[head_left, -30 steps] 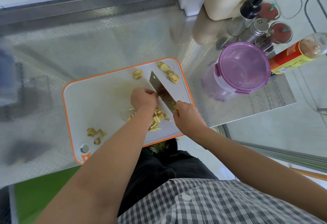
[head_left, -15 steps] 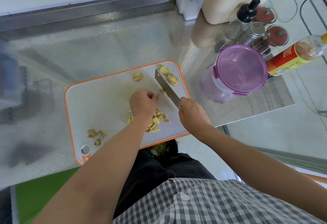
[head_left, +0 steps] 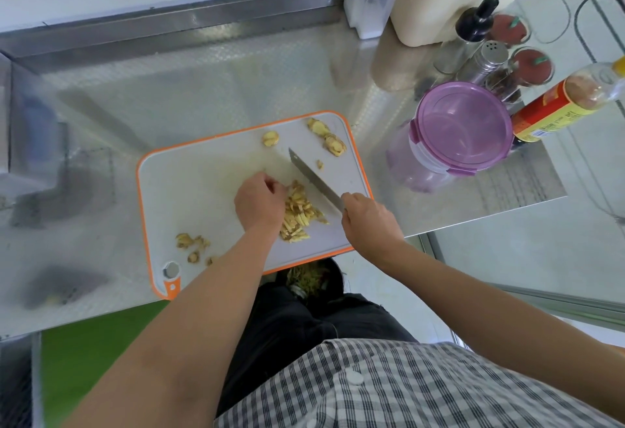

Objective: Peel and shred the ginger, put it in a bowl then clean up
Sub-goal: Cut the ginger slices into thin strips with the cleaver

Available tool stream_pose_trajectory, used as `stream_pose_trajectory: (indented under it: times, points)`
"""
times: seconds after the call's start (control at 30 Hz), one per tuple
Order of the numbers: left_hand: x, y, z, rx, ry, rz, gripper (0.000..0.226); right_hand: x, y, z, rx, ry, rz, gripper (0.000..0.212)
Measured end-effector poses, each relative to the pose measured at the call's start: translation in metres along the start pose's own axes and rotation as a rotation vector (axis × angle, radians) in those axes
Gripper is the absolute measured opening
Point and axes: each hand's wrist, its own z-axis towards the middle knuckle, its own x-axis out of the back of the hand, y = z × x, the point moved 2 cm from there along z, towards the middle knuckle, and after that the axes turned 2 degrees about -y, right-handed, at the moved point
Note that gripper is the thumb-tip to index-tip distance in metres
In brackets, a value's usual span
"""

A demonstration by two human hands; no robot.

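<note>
A white cutting board (head_left: 189,190) with an orange rim lies on the steel counter. A pile of shredded ginger (head_left: 299,212) sits near its front right. My left hand (head_left: 258,202) rests with curled fingers at the left of the pile; what it holds is hidden. My right hand (head_left: 368,216) grips the handle of a knife (head_left: 314,179), whose blade stands edge-down just right of the shreds. Uncut ginger pieces (head_left: 326,136) lie at the board's far right corner, another piece (head_left: 270,138) beside them. Peel scraps (head_left: 192,245) lie at the front left.
A purple-lidded container (head_left: 460,129) stands right of the board. Behind it are a sauce bottle (head_left: 558,102), a steel shaker (head_left: 487,57), spice jars (head_left: 532,65) and a cream caddy (head_left: 466,4). The counter edge runs just in front of the board.
The knife came down from a raised tilt to stand against the shreds. My left hand shifted slightly left, uncovering more of the pile.
</note>
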Motion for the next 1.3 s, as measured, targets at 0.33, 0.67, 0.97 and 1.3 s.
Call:
stream_pose_trajectory:
  times: [0.33, 0.67, 0.97, 1.3]
  points:
    - [0.0, 0.0, -0.007, -0.043, 0.007, 0.015, 0.013, 0.016, 0.015, 0.012, -0.078, 0.143, -0.026, 0.013]
    - [0.002, -0.004, -0.006, -0.046, -0.008, 0.017, 0.014, -0.005, -0.007, -0.004, 0.021, 0.031, -0.083, 0.01]
    - [0.008, -0.006, 0.0, -0.063, 0.011, 0.028, 0.013, -0.004, -0.009, -0.002, 0.063, 0.044, 0.065, 0.017]
    - [0.018, 0.017, 0.062, -0.302, 0.034, 0.122, 0.047, 0.014, -0.012, 0.036, -0.079, 0.151, 0.308, 0.026]
